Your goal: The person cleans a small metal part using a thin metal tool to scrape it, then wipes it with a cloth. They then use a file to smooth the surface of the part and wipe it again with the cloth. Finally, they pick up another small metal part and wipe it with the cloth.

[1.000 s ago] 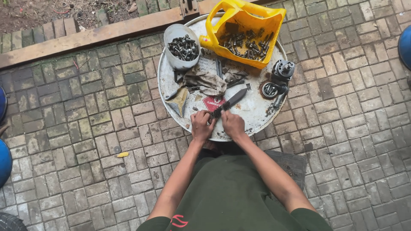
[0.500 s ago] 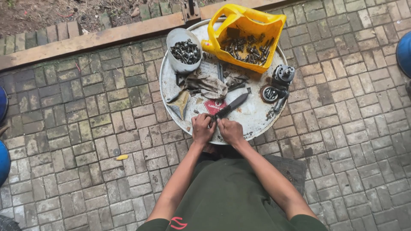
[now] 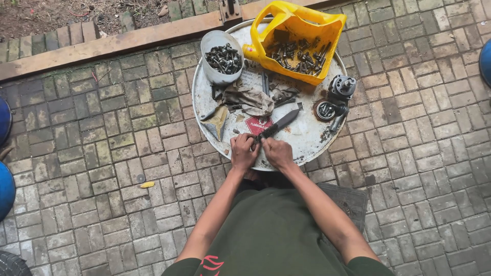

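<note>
A round white metal drum lid (image 3: 307,138) lies on the paving and serves as a work surface. Both my hands meet at its near edge. My right hand (image 3: 277,152) grips the handle of a dark knife (image 3: 279,124) whose blade points up and to the right. My left hand (image 3: 243,151) is closed next to it, pinching something small against the knife's handle end; what it holds is hidden by the fingers. Just beyond the hands sit a red diamond-shaped label (image 3: 258,124) and a dirty rag (image 3: 251,99).
A cut-open yellow jug (image 3: 317,23) and a white bowl (image 3: 217,43) both hold dark bolts. Black round machine parts (image 3: 335,99) lie at the lid's right edge. A wooden beam (image 3: 102,47) runs behind. Blue drums (image 3: 6,189) stand at the left, another at the right edge.
The camera has shifted slightly. My hands stay together at the lid's near edge with the knife, only working in small motions.
</note>
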